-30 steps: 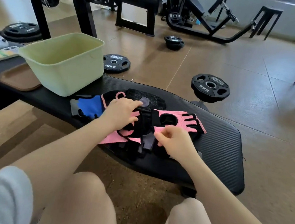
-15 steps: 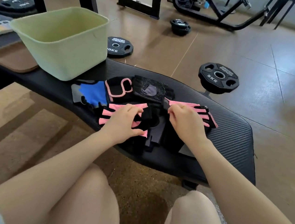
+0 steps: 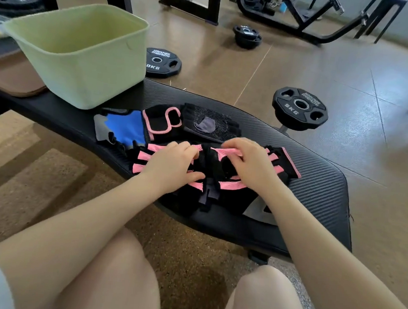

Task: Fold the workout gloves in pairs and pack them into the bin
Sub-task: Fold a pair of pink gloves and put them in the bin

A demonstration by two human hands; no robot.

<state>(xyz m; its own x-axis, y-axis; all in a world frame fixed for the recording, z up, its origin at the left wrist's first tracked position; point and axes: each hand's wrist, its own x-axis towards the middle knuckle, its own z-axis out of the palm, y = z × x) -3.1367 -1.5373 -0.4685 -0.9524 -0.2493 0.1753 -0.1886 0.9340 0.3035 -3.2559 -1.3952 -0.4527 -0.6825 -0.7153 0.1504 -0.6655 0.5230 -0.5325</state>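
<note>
Currently: your left hand [image 3: 172,162] and right hand [image 3: 251,163] pinch the pink gloves [image 3: 224,167], aligning them for folding; bin [image 3: 83,52] waits far left on the table [image 3: 319,179].

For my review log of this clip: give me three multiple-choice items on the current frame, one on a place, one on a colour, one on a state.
1. Where does the green bin stand?
A. on the floor
B. on the black bench
C. on a weight plate

2. What colour is the glove nearest the bin?
A. blue
B. red
C. yellow

3. What does the bin visibly hold?
A. folded gloves
B. nothing
C. a plate

Answers: 1 B, its base rests on the padding. 2 A, blue back, grey edge. 3 B, only bare inner walls show.
</note>
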